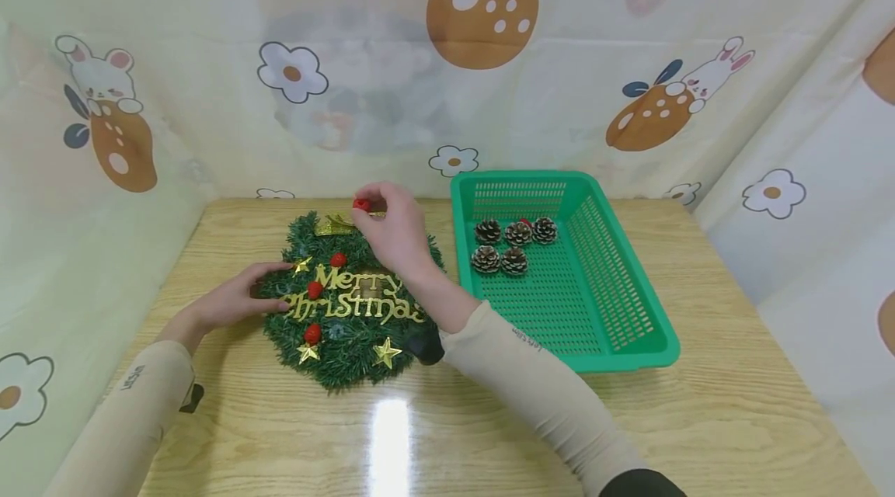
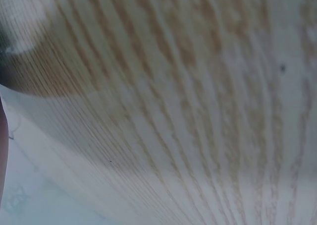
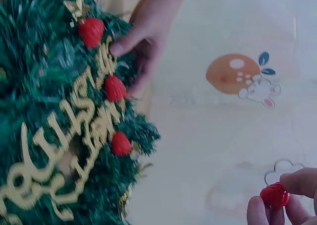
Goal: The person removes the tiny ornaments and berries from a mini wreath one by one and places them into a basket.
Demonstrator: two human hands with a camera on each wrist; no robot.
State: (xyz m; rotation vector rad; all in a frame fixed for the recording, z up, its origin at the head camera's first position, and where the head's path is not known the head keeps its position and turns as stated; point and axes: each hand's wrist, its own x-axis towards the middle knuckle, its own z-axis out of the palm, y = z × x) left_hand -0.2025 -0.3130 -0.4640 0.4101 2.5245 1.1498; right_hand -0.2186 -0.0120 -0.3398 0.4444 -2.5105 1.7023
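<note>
A green Christmas wreath (image 1: 336, 366) lies on the table, bearing gold "Merry Christmas" lettering (image 1: 356, 299), gold stars and red berry ornaments (image 3: 116, 88). My left hand (image 1: 241, 297) holds the wreath's left edge, thumb and fingers spread apart on the foliage. Above the wreath's upper part, my right hand (image 1: 398, 233) pinches a single red berry ornament (image 1: 361, 204) between thumb and fingertips. That same ornament shows at the lower right of the right wrist view, apart from the wreath. The left wrist view has mostly blurred wood grain, with a sliver of hand at its left edge.
Right of the wreath stands a green plastic basket (image 1: 632, 279). Several pinecones (image 1: 514, 261) sit in its left part, with a bit of red behind them. A patterned curtain (image 1: 363, 116) hangs along the back of the wooden table (image 1: 489, 435).
</note>
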